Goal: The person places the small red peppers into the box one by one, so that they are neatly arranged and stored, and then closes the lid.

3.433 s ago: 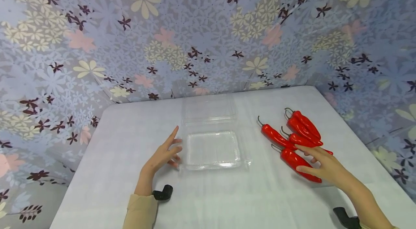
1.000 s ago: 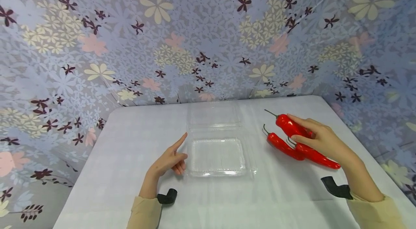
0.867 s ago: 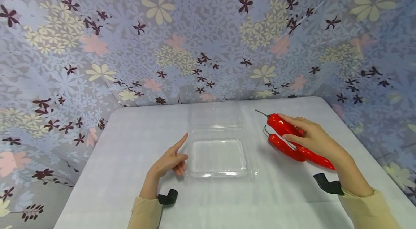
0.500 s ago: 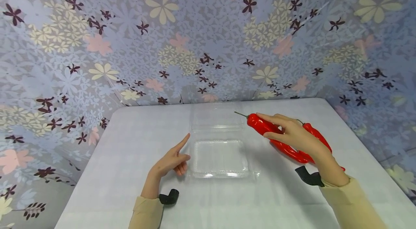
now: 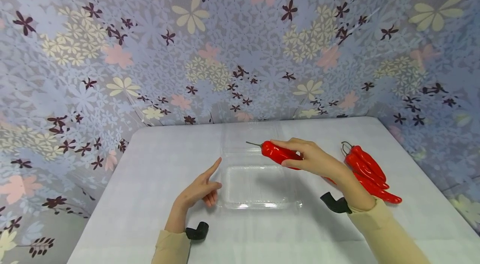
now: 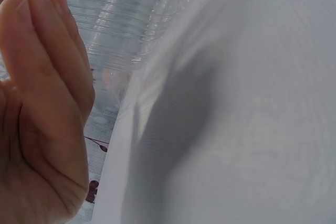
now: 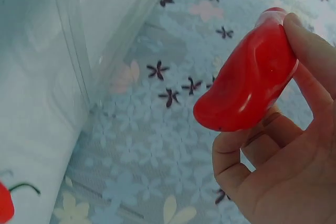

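Observation:
My right hand (image 5: 313,156) pinches a red pepper (image 5: 278,153) between thumb and fingers, its green stem pointing left. The pepper hangs in the air over the right part of a clear plastic clamshell box (image 5: 258,203). In the right wrist view the same pepper (image 7: 247,77) shows glossy and tapered in the grip. The box lies on the table with its lid (image 5: 241,137) folded back toward the wall. Beside the box's left edge is my left hand (image 5: 198,189), index finger extended and the others loosely bent, holding nothing. Whether it touches the box I cannot tell.
Several red peppers (image 5: 369,172) lie on the white-covered table (image 5: 150,164) to the right; another is mostly hidden behind my right hand. A flower-patterned wall covering (image 5: 225,47) rises behind the table. A black wrist mount (image 5: 197,230) sits on each wrist.
My right hand has picked up a pepper from the group and carried it left, over the box. My left hand has stayed beside the box; its fingers other than the index have bent in more.

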{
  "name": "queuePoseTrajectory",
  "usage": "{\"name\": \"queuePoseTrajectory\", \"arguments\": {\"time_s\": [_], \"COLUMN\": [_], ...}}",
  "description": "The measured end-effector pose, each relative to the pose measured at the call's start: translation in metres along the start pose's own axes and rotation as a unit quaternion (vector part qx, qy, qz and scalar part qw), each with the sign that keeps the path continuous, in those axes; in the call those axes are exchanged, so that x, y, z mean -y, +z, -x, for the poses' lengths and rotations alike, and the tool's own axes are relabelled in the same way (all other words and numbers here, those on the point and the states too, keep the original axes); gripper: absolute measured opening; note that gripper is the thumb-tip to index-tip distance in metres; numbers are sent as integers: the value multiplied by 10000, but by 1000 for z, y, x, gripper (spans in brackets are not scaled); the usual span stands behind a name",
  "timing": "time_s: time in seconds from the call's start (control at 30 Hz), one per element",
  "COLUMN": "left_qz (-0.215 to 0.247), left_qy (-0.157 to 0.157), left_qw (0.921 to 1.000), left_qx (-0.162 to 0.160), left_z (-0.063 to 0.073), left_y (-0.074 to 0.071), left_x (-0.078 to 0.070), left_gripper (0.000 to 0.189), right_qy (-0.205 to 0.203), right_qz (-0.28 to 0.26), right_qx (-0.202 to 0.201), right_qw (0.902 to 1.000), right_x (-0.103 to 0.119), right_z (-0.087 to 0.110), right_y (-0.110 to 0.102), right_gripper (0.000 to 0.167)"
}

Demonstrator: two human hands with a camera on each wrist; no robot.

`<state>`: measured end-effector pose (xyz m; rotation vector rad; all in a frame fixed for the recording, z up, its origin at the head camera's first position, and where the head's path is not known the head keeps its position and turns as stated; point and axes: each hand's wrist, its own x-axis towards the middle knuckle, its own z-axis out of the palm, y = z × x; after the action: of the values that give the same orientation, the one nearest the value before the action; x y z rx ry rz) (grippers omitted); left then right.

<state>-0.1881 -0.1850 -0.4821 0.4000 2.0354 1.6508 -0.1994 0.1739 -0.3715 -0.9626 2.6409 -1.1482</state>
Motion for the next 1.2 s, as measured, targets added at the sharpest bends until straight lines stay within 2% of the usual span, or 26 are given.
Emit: {"name": "queuePoseTrajectory", "arguments": {"time_s": [0.13,0.4,0.7,1.03,1.2], "left_qz": [6,14,-32,58,119], "left_qy": [13,-42,-112,-93,-79], "left_qw": [10000,10000,9999,9999,9999], "left_qx": [0,-42,-68,-26,1], "left_z": [-1,-2,-1,-2,-2], "left_y": [1,2,3,3,3], "left_x": [0,0,-1,0,2], "left_gripper": [80,80,81,82,82], "right_qy": [-51,-423,-443,-364,-351], "right_qz": [-88,-82,-176,71,159], "right_qx": [185,542,1275,1739,1816], "right_qw": [9998,9976,9907,9841,9826], "right_x": [-1,-4,-11,-19,-22], "right_z": [-7,-17,-20,-18,-16], "right_y": [13,35,64,89,96], "right_gripper": [62,60,59,56,54]}}
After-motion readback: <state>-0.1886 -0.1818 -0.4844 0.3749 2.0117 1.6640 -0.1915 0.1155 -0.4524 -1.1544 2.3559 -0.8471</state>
